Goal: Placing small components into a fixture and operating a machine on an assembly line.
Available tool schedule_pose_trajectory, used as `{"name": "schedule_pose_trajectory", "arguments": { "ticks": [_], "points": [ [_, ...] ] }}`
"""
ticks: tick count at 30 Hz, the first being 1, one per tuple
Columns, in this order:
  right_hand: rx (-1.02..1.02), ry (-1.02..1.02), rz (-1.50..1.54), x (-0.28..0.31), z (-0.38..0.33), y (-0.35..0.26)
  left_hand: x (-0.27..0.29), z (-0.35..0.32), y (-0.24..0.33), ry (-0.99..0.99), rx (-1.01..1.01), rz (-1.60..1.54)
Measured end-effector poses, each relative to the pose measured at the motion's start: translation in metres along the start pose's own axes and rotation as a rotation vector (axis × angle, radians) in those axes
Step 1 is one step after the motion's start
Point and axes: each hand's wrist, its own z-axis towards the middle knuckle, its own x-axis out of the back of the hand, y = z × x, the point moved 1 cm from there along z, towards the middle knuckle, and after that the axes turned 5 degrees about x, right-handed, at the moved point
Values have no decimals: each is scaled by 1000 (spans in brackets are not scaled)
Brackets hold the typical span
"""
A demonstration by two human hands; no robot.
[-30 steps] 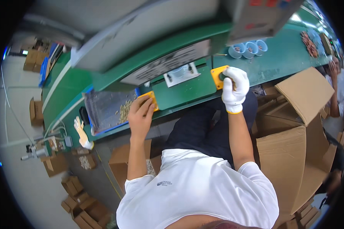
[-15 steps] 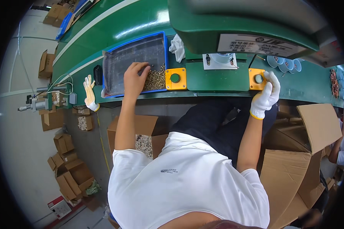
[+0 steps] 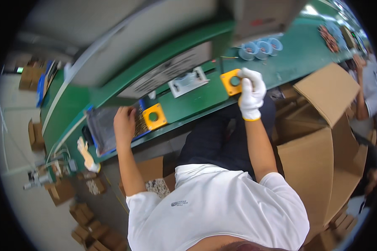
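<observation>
Cardboard boxes flank hands at green bench.

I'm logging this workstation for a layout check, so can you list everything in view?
Bench: one, green, across the middle.
Tray: one, blue-rimmed, holding small parts, bench left.
Button boxes: two, yellow; one beside the tray, one further right.
Cups: about three, clear bluish, bench right.
Cartons: several, brown, right side and floor left.
Spare glove: one, white, bench's left edge.
Left hand: bare, in the tray.
Right hand: white-gloved, at the right yellow box.
</observation>
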Motion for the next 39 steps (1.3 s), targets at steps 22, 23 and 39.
{"name": "schedule_pose_trajectory", "arguments": {
  "ticks": [22,23,39],
  "points": [
    [268,-88,-229,-11,32,-46,24,-18,-28,-162,145,140],
    [378,-129,-348,-18,45,-67,22,-17,-29,-153,150,142],
    [93,88,-450,-24,209,-15,32,-29,-20,-215,128,140]
  ]
}}
